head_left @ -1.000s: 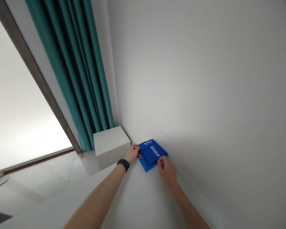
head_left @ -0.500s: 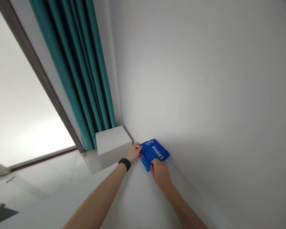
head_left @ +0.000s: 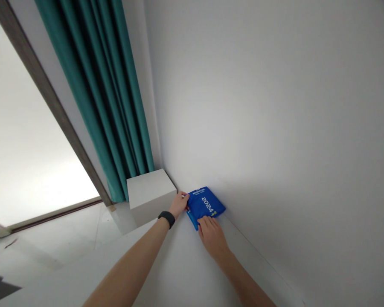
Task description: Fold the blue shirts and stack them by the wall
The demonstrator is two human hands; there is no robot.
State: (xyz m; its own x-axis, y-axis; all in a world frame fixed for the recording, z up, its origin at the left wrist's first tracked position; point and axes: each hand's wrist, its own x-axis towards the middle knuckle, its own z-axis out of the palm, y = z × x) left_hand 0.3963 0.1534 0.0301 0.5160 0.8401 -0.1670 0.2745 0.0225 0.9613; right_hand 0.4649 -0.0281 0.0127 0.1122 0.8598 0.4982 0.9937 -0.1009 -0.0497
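A blue bag (head_left: 208, 200) with "2024" printed in white lies folded flat on a white surface, close to the wall. My left hand (head_left: 178, 204), with a black band on its wrist, pinches the bag's left edge between thumb and fingers. On the near edge, my right hand (head_left: 211, 232) grips with curled fingers over the top; its fingertips are partly hidden. A lighter blue layer shows as a narrow strip under the left near side of the bag.
Left of the bag stands a white box-shaped block (head_left: 152, 187), below a green curtain (head_left: 115, 106). A plain wall (head_left: 259, 106) rises behind and to the right. Pale tiled floor (head_left: 67, 234) lies at the lower left, beside a brown-framed bright window (head_left: 35, 128).
My right hand has slid slightly left and nearer along the bag's near edge. The top layer now lies flatter and covers more of the lighter strip. My left hand stays on the left edge.
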